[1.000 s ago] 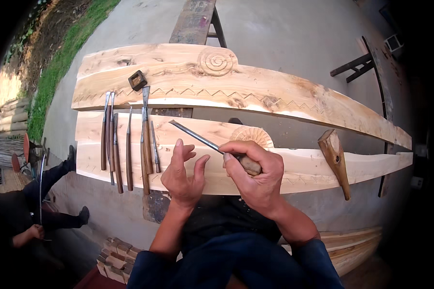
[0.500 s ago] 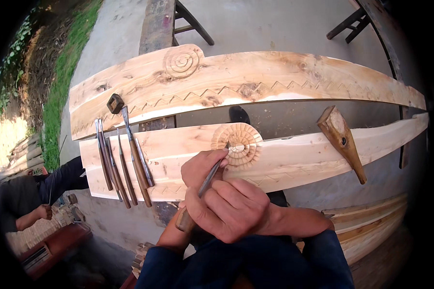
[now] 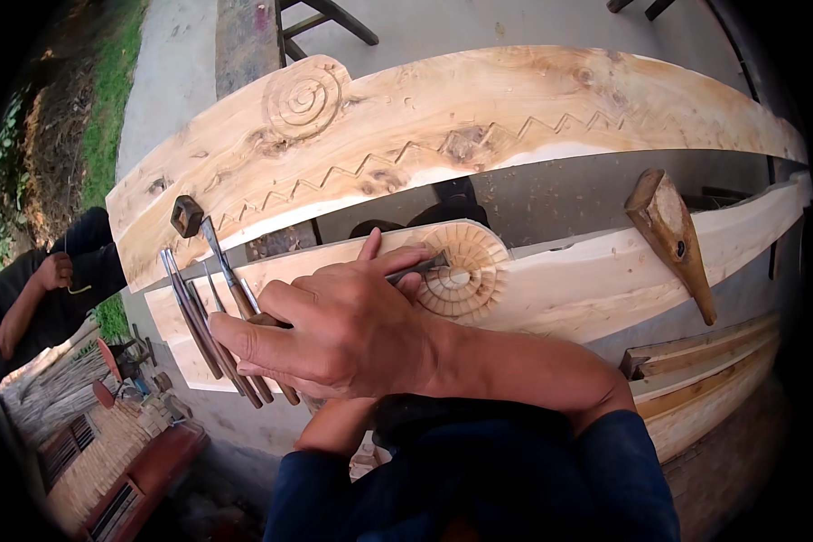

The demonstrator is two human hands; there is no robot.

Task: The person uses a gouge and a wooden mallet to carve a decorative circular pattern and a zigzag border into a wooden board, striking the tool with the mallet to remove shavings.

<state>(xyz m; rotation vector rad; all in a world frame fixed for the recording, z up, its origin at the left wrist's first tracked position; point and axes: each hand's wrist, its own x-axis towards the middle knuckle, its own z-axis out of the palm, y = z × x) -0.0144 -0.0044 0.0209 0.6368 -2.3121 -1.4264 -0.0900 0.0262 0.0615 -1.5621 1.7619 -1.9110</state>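
Note:
My right hand (image 3: pixel 334 325) is closed around the wooden handle of a carving gouge (image 3: pixel 423 268), whose handle end sticks out on the left between the fingers. Mostly covered by the right hand, my left hand (image 3: pixel 396 256) pinches the gouge's metal shaft near the tip. That tip rests at the left side of a round carved rosette (image 3: pixel 468 282) with rings and radiating segments. The rosette is cut into the nearer long pale board (image 3: pixel 587 287). Left of my hands, several wood-handled chisels (image 3: pixel 192 316) lie side by side across this board.
Beyond lies a second long board (image 3: pixel 515 99) with carved circles and a zigzag line. A wooden mallet (image 3: pixel 670 244) rests across the near board's right part. A dark angular block (image 3: pixel 187 217) sits by the chisels. Another person's hand (image 3: pixel 56 271) shows at left. Planks (image 3: pixel 705 379) lie lower right.
My right hand has swung left and lower over the board, laying the gouge flatter and pointing it rightward. My left fingers stay at its shaft. The whole view has shifted and tilted.

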